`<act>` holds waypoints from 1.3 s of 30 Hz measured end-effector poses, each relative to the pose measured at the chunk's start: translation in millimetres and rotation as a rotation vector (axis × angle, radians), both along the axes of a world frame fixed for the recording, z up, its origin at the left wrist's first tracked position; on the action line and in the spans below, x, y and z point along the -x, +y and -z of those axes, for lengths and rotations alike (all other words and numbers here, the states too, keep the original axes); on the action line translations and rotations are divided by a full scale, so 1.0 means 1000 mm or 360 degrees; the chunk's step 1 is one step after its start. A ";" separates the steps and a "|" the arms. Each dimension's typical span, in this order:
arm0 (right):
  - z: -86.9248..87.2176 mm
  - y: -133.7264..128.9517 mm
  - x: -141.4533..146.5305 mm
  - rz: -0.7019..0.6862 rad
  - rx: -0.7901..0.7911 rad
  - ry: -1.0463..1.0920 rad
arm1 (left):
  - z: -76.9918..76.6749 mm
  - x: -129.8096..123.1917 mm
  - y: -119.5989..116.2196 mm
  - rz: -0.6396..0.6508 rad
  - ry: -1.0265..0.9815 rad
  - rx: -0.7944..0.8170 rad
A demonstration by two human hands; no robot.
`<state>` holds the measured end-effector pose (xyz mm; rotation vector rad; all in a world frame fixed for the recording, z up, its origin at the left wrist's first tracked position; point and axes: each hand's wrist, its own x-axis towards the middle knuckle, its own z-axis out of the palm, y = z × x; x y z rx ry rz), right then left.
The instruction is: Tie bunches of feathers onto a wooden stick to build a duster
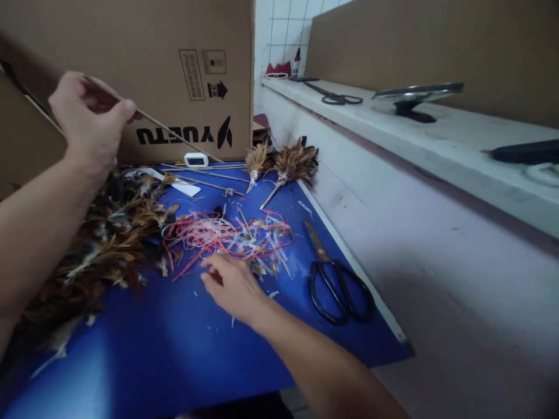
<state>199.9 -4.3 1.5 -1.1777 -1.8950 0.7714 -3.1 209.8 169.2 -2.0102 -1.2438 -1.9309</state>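
My left hand (89,116) is raised at the upper left, closed on a thin stick (166,127) that slants down to the right, towards the back of the table. Low over the blue tabletop, my right hand (231,285) has its fingers loosely curled and slightly apart, with nothing visible between them. Just beyond it lies a tangle of red and white string (205,230), mixed with feather scraps. A heap of brown and black feathers (109,244) spreads below my left arm. Large black-handled scissors (336,279) rest to the right.
Two feather bundles on sticks (290,166) lie at the back beside several loose sticks (213,181) and a small white device (196,160). A large cardboard box (174,29) stands behind. Along the right runs a ledge (393,128) carrying smaller scissors (338,98) and a pot lid (414,96).
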 end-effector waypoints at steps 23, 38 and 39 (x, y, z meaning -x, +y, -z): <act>-0.020 0.024 -0.027 0.0124 0.0508 0.1635 | 0.107 0.030 -0.235 0.0755 0.0222 0.1736; 0.000 0.033 0.000 0.0081 -0.0428 -0.0545 | 0.113 0.009 -0.201 0.0739 -0.1004 0.1018; 0.000 0.037 0.008 0.0041 -0.0456 -0.0698 | 0.113 0.011 -0.197 0.0739 -0.1021 0.0906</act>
